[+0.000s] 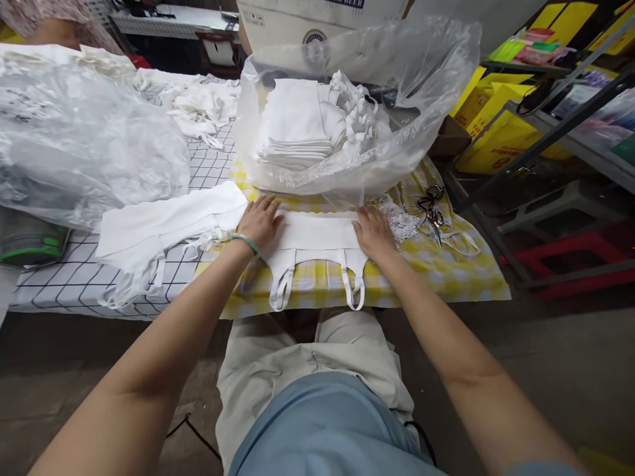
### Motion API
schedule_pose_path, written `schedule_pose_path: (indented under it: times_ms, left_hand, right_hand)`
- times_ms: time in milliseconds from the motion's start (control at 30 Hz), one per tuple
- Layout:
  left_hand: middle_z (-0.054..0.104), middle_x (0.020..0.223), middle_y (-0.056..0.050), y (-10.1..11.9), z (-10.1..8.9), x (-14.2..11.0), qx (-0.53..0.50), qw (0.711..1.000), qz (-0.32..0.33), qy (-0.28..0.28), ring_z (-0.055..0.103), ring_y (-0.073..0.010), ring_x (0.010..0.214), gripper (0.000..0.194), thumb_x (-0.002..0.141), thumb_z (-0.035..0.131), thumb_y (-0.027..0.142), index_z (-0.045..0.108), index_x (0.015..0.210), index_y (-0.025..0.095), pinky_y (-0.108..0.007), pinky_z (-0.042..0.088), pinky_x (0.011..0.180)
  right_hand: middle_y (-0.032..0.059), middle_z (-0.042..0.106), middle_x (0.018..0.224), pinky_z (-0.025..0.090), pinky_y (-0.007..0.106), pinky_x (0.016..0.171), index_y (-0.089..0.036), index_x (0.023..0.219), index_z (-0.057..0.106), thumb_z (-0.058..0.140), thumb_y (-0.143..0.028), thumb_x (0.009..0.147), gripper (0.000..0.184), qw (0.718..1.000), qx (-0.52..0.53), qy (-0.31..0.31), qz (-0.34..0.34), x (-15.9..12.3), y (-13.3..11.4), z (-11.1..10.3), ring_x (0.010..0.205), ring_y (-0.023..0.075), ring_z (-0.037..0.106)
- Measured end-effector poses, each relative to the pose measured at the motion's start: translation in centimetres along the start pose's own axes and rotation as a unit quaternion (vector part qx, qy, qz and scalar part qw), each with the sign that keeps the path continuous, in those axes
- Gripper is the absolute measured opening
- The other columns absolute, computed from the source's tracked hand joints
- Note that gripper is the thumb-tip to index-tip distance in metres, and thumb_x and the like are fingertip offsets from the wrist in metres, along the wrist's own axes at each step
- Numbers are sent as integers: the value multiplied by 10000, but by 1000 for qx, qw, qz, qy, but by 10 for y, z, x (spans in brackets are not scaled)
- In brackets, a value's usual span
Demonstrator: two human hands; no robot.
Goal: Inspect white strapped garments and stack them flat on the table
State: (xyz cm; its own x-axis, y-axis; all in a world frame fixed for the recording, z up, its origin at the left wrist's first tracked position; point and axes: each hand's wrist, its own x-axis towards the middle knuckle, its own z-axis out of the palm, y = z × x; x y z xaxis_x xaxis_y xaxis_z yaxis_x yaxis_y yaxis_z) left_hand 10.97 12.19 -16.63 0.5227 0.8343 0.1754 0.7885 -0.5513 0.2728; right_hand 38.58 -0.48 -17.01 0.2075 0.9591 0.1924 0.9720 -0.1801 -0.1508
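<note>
A white strappy camisole top (pixel 317 231) lies flat on the yellow checked cloth, its two straps pointing towards me. My left hand (pixel 260 225), with a green band at the wrist, rests on the garment's left end, fingers stretched forward. On the right end lies my right hand (pixel 373 231), its fingers also extended over the edge. Left of my left hand is a pile of similar white tops (pixel 169 221) with straps hanging over the table edge. Beyond my hands, an open clear plastic bag (pixel 421 142) contains a stack of folded white tops (pixel 297 119).
Scissors (pixel 432 218) and white lace scraps (pixel 401 219) lie right of my right hand. A big plastic bag (pixel 89 145) covers the table's left side. Behind stands a cardboard box (pixel 278 33). A metal shelf (pixel 560 132) is at the right. A person's arm (pixel 57 33) shows at top left.
</note>
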Motion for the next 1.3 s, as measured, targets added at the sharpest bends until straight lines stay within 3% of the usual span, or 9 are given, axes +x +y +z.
schedule_pose_path:
  times_ms: [200, 367, 467, 567, 667, 767, 933, 1100, 1300]
  left_hand:
    - [138, 1597, -97, 7, 15, -3, 45, 989, -26, -141, 90, -297, 1467, 755, 909, 254, 613, 189, 1525, 180, -520, 95, 1162]
    - [327, 1536, -105, 1, -14, -27, 27, 998, 29, -41, 242, -262, 1434, 597, 928, 372, 492, 412, 1428, 169, -487, 153, 1174]
    - [545, 1363, -118, -52, -46, -50, -48, 989, -1, 142, 479, -217, 1279, 413, 922, 422, 352, 570, 1261, 170, -390, 350, 1104]
    - [652, 1155, -174, -141, -82, -77, -35, 950, -187, 249, 590, -254, 1114, 336, 853, 471, 235, 639, 1108, 96, -387, 428, 1019]
    - [658, 1093, -222, -220, -107, -98, 23, 903, -369, 220, 598, -315, 1078, 338, 805, 492, 214, 657, 1053, 53, -418, 432, 978]
    - [685, 1014, -192, -257, -114, -104, 17, 886, -438, 150, 623, -316, 1013, 298, 810, 512, 269, 678, 988, 98, -395, 455, 910]
    - [699, 888, -104, -264, -108, -91, -46, 876, -458, 146, 646, -258, 899, 239, 715, 665, 355, 664, 865, 168, -313, 470, 818]
    - [678, 805, -55, -270, -102, -88, -73, 869, -439, 217, 631, -212, 824, 46, 713, 623, 233, 606, 718, 190, -295, 465, 799]
    - [664, 844, -50, -271, -101, -84, -73, 872, -426, 229, 615, -199, 833, 166, 712, 639, 262, 615, 854, 177, -300, 454, 833]
  right_hand:
    - [101, 156, 1589, 128, 494, 1171, -130, 1509, 222, 237, -486, 969, 647, 989, -27, -143, 23, 7, 7, 14, 1456, 299, 156]
    - [179, 362, 1501, 224, 554, 1125, -55, 1407, 417, 337, -412, 943, 590, 996, -63, -56, -2, -5, -7, 1, 1405, 359, 270]
    - [182, 635, 1208, 378, 487, 1029, -98, 1201, 603, 409, -328, 929, 406, 989, 9, 44, -140, -8, -55, -12, 1178, 316, 537]
    - [98, 700, 1013, 469, 354, 903, -168, 1026, 661, 456, -299, 927, 263, 953, 171, 15, -250, 12, -134, -14, 953, 220, 627]
    - [76, 696, 975, 475, 300, 846, -171, 970, 664, 478, -228, 911, 203, 943, 230, -57, -235, 63, -214, 4, 911, 190, 627]
    - [143, 654, 1102, 426, 323, 925, -113, 1075, 639, 469, -202, 909, 253, 967, 165, -71, -180, 126, -269, 30, 1041, 227, 589]
    - [216, 615, 1134, 426, 372, 868, -73, 1053, 627, 472, -351, 920, 345, 987, 100, -112, -55, 185, -304, 61, 1051, 298, 577]
    - [108, 639, 1025, 411, 318, 756, -171, 915, 610, 506, -242, 871, 133, 986, 130, -69, -84, 185, -307, 72, 935, 237, 580]
    - [106, 612, 1027, 400, 315, 770, -170, 970, 571, 540, -232, 842, 146, 979, 189, -57, -60, 186, -308, 77, 917, 224, 549]
